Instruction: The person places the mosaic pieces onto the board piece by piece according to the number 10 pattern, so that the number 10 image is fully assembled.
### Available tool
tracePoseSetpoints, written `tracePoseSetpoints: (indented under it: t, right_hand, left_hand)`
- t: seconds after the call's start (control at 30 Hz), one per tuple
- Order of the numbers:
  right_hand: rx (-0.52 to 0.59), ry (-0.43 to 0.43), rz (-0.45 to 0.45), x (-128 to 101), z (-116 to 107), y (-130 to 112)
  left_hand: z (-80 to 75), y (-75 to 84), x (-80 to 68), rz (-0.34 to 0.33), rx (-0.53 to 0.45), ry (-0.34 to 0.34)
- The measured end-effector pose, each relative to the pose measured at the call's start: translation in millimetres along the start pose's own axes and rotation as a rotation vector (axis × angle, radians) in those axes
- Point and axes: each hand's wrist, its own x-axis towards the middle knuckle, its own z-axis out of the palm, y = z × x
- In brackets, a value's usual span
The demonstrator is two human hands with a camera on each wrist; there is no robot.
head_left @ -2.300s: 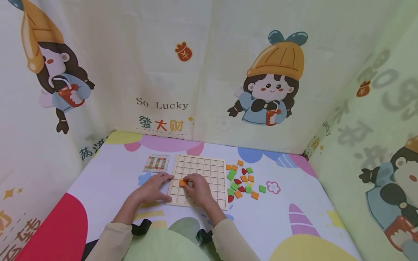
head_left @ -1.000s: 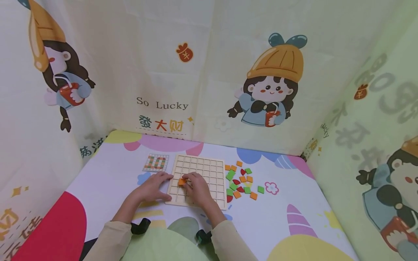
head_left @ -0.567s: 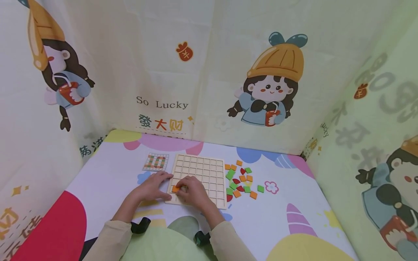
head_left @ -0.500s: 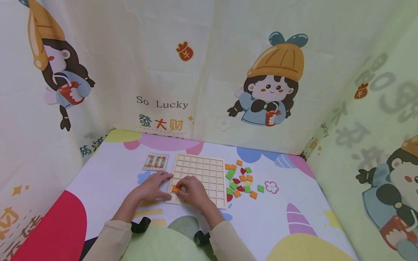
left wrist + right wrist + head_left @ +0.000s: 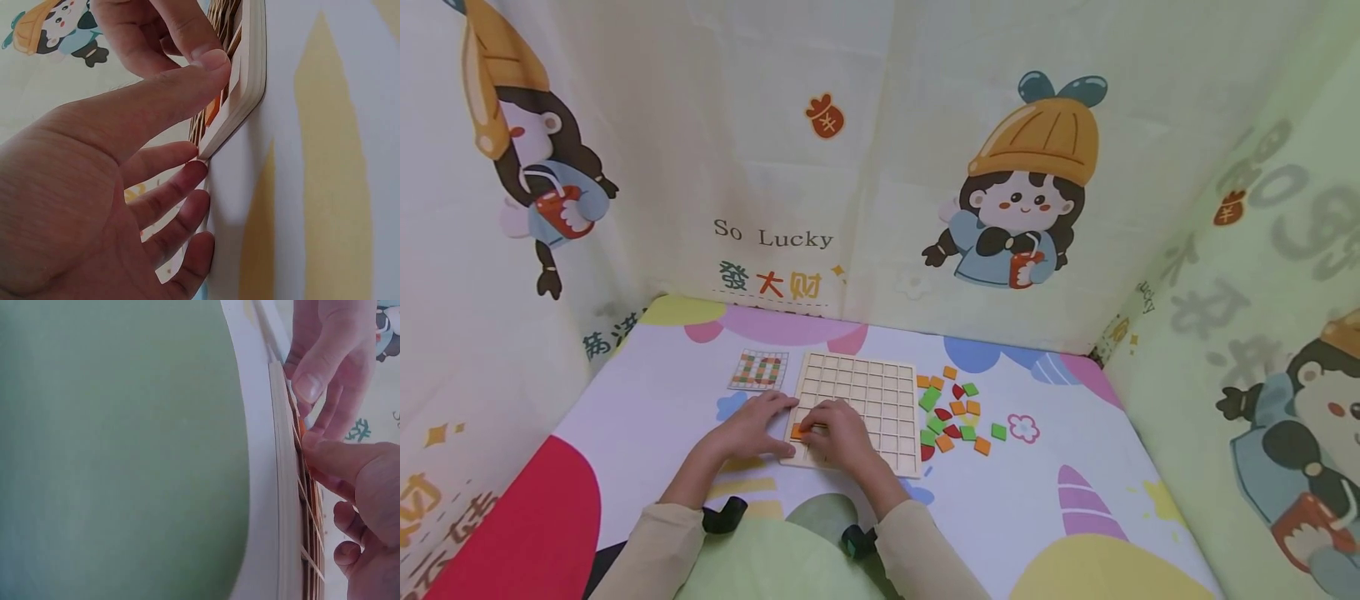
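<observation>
Two hands are what I see at the near left corner of a wooden grid board (image 5: 859, 412), which lies flat on the worktop (image 5: 1075, 500) with its cartoon-printed cover. My left hand (image 5: 747, 432) rests beside the board's left edge, fingers (image 5: 181, 181) fairly straight on the cover and touching that edge, thumb pressed on the corner; it grips nothing. My right hand (image 5: 838, 433) lies over the near left cells, its fingers (image 5: 325, 356) curled down onto an orange square tile (image 5: 798, 431) sitting in a cell near the left edge. Whether they pinch the tile or only press it, I cannot tell. Right of the board lies a loose heap of orange, green and red tiles (image 5: 953, 410). Just beyond the far left corner lies a small pattern card (image 5: 759, 369).
</observation>
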Motion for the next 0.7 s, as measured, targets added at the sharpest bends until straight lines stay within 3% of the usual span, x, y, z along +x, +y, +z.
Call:
tracePoseSetpoints:
  t: [0.2,0.53,0.7]
  right_hand:
    - [0.013,0.001,0.003,-0.5,0.7,0.0]
    - [0.030,0.064,0.197,-6.6,-3.0,16.7]
    - [0.000,0.039,0.185,-3.3,-3.0,18.0]
  left_hand:
    - [-0.2,0.3,0.0,0.011,-0.008,0.003]
    - [-0.5,0.4,0.6,0.004,-0.009,-0.006]
    - [-0.6,-0.5,0.3,0.009,-0.002,0.000]
